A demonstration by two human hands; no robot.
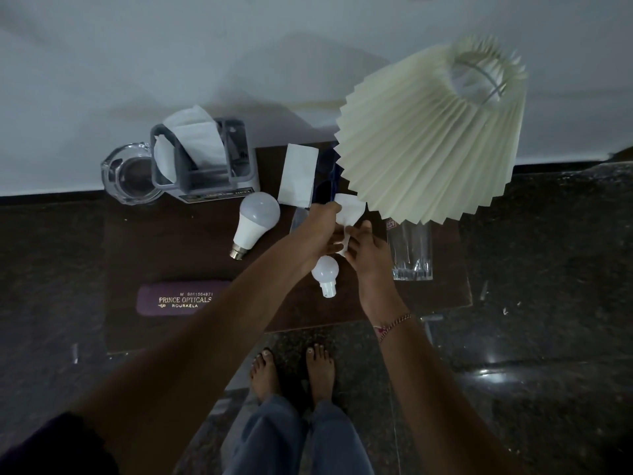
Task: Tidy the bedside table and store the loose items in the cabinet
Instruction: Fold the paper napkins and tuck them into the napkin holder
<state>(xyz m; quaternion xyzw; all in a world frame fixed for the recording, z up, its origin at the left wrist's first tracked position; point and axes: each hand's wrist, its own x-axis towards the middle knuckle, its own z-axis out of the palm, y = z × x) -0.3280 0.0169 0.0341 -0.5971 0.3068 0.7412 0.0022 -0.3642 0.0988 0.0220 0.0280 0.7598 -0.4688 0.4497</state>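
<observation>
On the dark brown bedside table (178, 248) lie a large white bulb (255, 222), a small white bulb (325, 274), a purple glasses case (171, 299) and a folded white paper (298, 174). Both my hands meet above the table's middle. My left hand (320, 231) and my right hand (368, 252) pinch a crumpled white tissue (347, 214) between them, just above the small bulb. What lies under my hands is hidden.
A grey organiser (205, 162) with tissues and a glass ashtray (128, 176) stand at the back left by the white wall. A pleated cream lampshade (435, 132) looms at the right over a clear glass (411, 252). My bare feet stand on dark polished floor (531, 269).
</observation>
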